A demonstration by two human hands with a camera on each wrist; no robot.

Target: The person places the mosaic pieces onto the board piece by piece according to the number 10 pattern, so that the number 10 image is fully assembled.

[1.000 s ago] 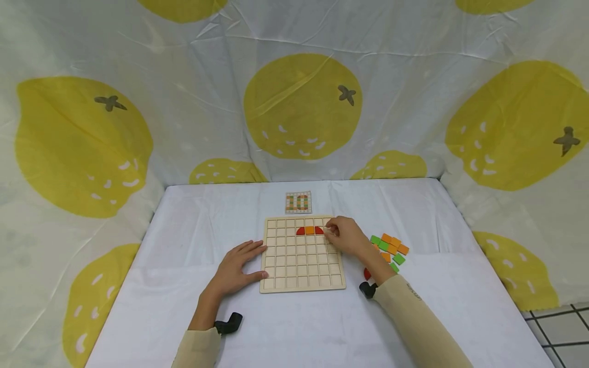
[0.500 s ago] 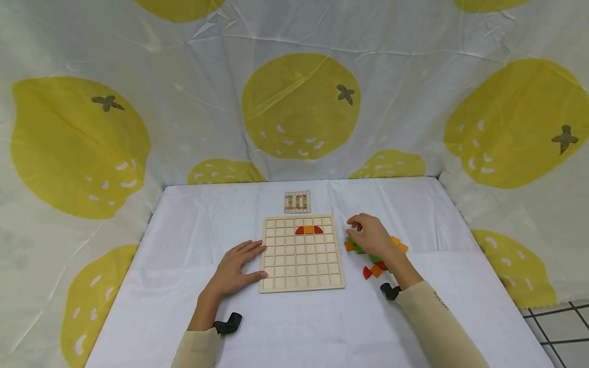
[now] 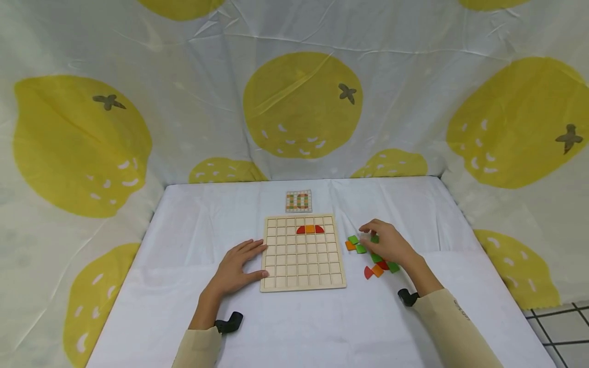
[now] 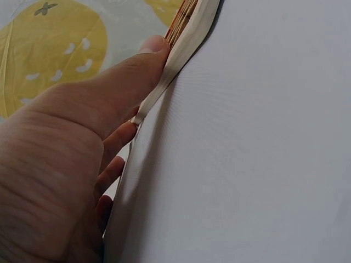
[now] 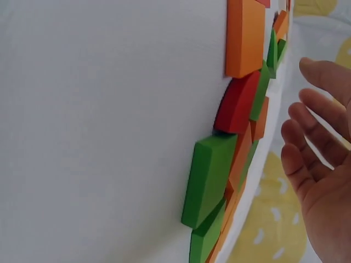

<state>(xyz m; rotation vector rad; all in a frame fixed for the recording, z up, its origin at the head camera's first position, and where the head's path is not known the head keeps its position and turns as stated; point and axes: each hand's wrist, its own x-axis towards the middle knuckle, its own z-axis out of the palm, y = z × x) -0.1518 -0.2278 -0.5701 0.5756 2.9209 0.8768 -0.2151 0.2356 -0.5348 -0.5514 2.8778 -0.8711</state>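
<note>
A square wooden grid board (image 3: 301, 259) lies on the white-covered table. Near its top sit two red rounded tiles with an orange square tile (image 3: 310, 229) between them. My left hand (image 3: 235, 267) rests at the board's left edge with its fingers spread; in the left wrist view the thumb (image 4: 131, 68) touches that edge. Over a loose group of tiles right of the board hovers my right hand (image 3: 391, 244). Its fingers bend loosely, and the right wrist view shows nothing in the hand (image 5: 329, 164). Part of the group is hidden beneath it.
A small pattern card (image 3: 298, 201) lies behind the board. Left of my right hand are green tiles (image 3: 361, 249) and an orange tile (image 3: 350, 246). Nearer me lie a red tile (image 3: 368, 273) and an orange square (image 3: 378, 270). A lemon-print curtain (image 3: 395, 117) surrounds the table.
My right hand has moved off the board's upper right and rightwards over the loose tiles, uncovering the left ones. The left hand and the three tiles on the board stay put.
</note>
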